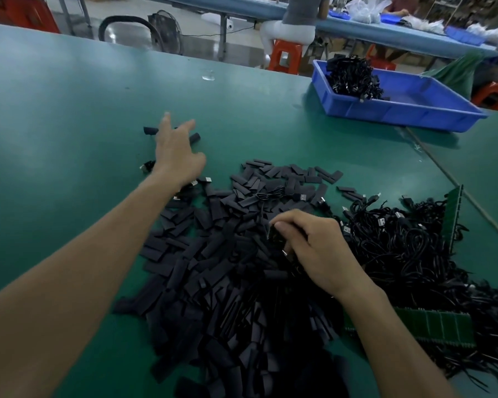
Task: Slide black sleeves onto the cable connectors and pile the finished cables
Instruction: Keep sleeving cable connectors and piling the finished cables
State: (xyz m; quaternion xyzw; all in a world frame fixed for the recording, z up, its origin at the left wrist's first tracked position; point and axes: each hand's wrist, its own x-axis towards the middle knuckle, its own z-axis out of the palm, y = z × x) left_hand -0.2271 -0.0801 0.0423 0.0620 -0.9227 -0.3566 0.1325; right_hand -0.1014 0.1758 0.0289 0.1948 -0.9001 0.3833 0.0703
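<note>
Black sleeves (227, 282) heaped nearest, right hand (316, 251) pinching a cable (274, 236) over them; left hand (179, 156) beyond (fingers spread)

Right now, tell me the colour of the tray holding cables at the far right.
Blue tray, clearest in the head view.

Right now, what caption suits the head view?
Open left hand reaches beyond the black sleeves; right hand pinches a cable.

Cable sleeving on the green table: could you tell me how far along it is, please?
Early. Only a few apparently sleeved cables lie beyond the open left hand. The right hand pinches a black piece over the sleeve pile. A large tangle of bare cables remains.
</note>
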